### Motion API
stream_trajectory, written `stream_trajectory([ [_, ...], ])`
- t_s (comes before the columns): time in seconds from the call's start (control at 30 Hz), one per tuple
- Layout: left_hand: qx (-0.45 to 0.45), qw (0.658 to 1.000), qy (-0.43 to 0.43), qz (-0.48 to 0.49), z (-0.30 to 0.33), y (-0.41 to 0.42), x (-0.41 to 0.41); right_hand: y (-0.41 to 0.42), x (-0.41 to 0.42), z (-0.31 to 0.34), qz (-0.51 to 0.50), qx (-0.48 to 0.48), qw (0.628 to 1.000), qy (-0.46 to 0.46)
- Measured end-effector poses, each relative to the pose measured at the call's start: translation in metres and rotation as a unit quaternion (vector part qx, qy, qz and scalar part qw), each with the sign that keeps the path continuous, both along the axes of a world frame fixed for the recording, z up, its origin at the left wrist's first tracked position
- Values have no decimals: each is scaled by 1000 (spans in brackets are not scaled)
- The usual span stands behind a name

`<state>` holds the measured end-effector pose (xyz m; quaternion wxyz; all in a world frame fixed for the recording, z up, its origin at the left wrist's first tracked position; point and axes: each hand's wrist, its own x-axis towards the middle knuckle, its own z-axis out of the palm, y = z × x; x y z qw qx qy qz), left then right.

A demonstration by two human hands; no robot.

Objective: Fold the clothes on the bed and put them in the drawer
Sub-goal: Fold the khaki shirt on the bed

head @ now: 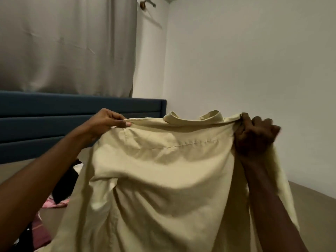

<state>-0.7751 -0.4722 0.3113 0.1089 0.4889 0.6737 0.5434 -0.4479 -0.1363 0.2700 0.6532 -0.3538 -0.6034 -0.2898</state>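
Both hands held a pale cream shirt (pixel 163 170) up in the air by its shoulders. Her or his left hand (pixel 107 120) pinched the shirt's left shoulder seam between thumb and fingertips; the right hand (pixel 254 135) was bunched tightly around the opposite shoulder, with cloth gathered inside the fist. Stretched between them, the shirt showed its back to the camera, the collar (pixel 194 117) standing up at the top edge and the body hanging loose and creased down to the bottom of the view. Holding it this way probably let the fabric drop straight and spread to full width, so it could be laid flat for folding.

Behind the shirt ran a dark blue padded headboard (pixel 72 113), and above that a grey curtain (pixel 69 42) hung beside a plain white wall (pixel 254 51). Below and to the left of the shirt, on the brownish bed sheet (pixel 312 195), lay more unfolded clothes: a black garment (pixel 63 186), something pink (pixel 52 203) just under it, and a maroon piece (pixel 39 231) nearer the camera. No drawer was in view. Folding of this shirt looked barely begun, with the other garments waiting.
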Motion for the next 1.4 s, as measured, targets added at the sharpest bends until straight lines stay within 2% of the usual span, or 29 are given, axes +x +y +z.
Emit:
stream_trajectory([
  [0.1,-7,989,63,135,-36,73,-36,49,-46,-27,82,-132,985,-80],
  [0.13,-23,972,108,207,-47,99,-48,65,-63,-33,119,-207,966,-96],
  [0.2,-116,935,176,284,-76,145,-63,86,-98,-55,165,-392,895,-135],
  [0.27,-197,926,190,259,-117,175,-62,94,-124,-94,184,-504,828,-160],
  [0.33,-218,924,231,213,-170,185,-51,91,-130,-157,206,-528,809,-155],
  [0.4,-175,933,265,167,-241,169,-37,79,-117,-235,203,-538,801,-168],
  [0.47,-142,955,226,128,-323,136,-13,65,-99,-321,202,-569,775,-190],
  [0.57,-188,964,165,89,-416,84,32,40,-60,-425,181,-620,728,-230],
  [0.6,-206,960,166,96,-440,69,46,30,-48,-452,170,-616,724,-260],
  [0.7,-258,939,173,146,-481,39,68,13,-22,-487,172,-561,754,-294],
  [0.8,-289,925,133,206,-488,30,80,8,-15,-479,180,-576,767,-217],
  [0.9,-303,918,90,241,-471,31,84,6,-5,-460,127,-585,786,-155],
  [0.93,-318,913,70,244,-465,31,83,3,2,-453,113,-602,779,-134],
  [1.0,-357,898,19,255,-452,35,80,1,17,-438,116,-661,736,-89],
  [1.07,-446,860,27,247,-440,37,84,3,31,-427,128,-710,688,-85],
  [1.13,-500,832,46,235,-433,38,89,10,40,-413,146,-771,617,-62],
  [1.2,-524,820,49,224,-433,37,90,13,47,-400,169,-822,544,12],
  [1.27,-505,836,6,214,-437,33,86,7,55,-390,217,-836,492,111],
  [1.33,-431,870,-100,220,-445,29,81,-5,64,-383,290,-817,435,242],
  [1.4,-359,884,-192,229,-452,24,77,-14,74,-386,349,-785,368,356],
])
